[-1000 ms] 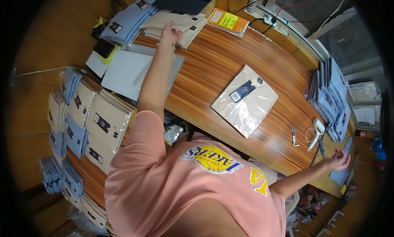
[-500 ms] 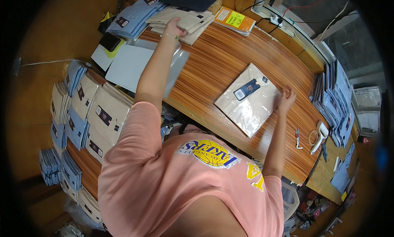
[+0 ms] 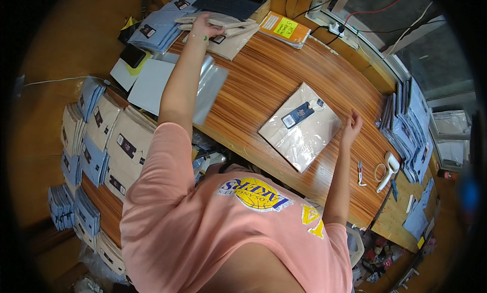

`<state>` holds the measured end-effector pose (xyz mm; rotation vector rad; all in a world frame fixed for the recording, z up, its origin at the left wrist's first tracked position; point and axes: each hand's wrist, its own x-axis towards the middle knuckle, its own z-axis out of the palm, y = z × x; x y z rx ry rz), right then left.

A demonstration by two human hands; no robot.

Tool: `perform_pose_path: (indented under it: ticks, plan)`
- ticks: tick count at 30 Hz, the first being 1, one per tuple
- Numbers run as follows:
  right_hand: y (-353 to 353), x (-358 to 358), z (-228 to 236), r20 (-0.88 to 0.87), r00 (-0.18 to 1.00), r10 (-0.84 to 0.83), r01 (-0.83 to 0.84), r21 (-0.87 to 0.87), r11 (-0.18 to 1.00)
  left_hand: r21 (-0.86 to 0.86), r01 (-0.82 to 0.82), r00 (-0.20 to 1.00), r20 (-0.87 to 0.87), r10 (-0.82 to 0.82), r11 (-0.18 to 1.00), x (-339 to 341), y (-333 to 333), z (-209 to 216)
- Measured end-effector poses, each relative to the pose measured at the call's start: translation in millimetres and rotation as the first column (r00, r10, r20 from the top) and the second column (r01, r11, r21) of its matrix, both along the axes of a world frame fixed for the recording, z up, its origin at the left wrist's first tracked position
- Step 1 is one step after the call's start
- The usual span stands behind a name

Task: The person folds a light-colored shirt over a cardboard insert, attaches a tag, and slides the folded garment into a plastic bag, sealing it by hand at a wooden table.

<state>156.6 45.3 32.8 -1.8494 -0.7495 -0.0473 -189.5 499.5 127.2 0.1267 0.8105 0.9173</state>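
Note:
My left hand [image 3: 202, 27] reaches to the far left and grips the edge of the upper folded beige garments [image 3: 234, 25]. Their near edge is bent up, so a dark tag shows on the beige garment [image 3: 231, 48] underneath. Part of my grip is hidden under the fabric. A beige garment in a clear bag [image 3: 309, 140], with a dark hang tag [image 3: 298, 115] on top, lies on the table in front of me. Just right of it, my right hand [image 3: 351, 127] hovers with fingers loosely apart and nothing in it.
Blue bagged garments [image 3: 406, 125] are stacked at the right. Near them lie a white handheld tool [image 3: 389, 172], a tape roll [image 3: 379, 172] and small snips [image 3: 360, 173]. Clear bags [image 3: 210, 87] and white sheets [image 3: 150, 85] lie left. More packed garments [image 3: 124, 148] stand beyond my left arm.
My left hand has drawn up the edge of the upper beige garments, exposing a tag below. My right hand has come off the bagged garment's edge.

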Motion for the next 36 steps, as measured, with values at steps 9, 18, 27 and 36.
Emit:
perform_pose_path:
  ticks: [9, 18, 27, 36]
  plan:
    - [125, -152, 14, 0.093, 0.825, 0.557, -0.559, -0.004, 0.829, 0.313, 0.058, 0.854, -0.507, 0.116, 0.948, -4, -72, -50]
    - [240, -174, -44, 0.264, 0.829, 0.492, -0.408, -0.314, 0.857, 0.569, -0.019, 0.794, -0.491, 0.358, 0.822, -123, -34, -47]
    - [255, -190, -61, 0.212, 0.912, 0.352, -0.318, -0.178, 0.931, 0.314, -0.367, 0.325, -0.839, 0.436, 0.876, -168, 81, -95]
    - [268, -201, -41, 0.316, 0.859, 0.403, -0.282, -0.363, 0.888, 0.232, -0.493, 0.529, -0.686, 0.5, 0.839, -202, 136, -120]
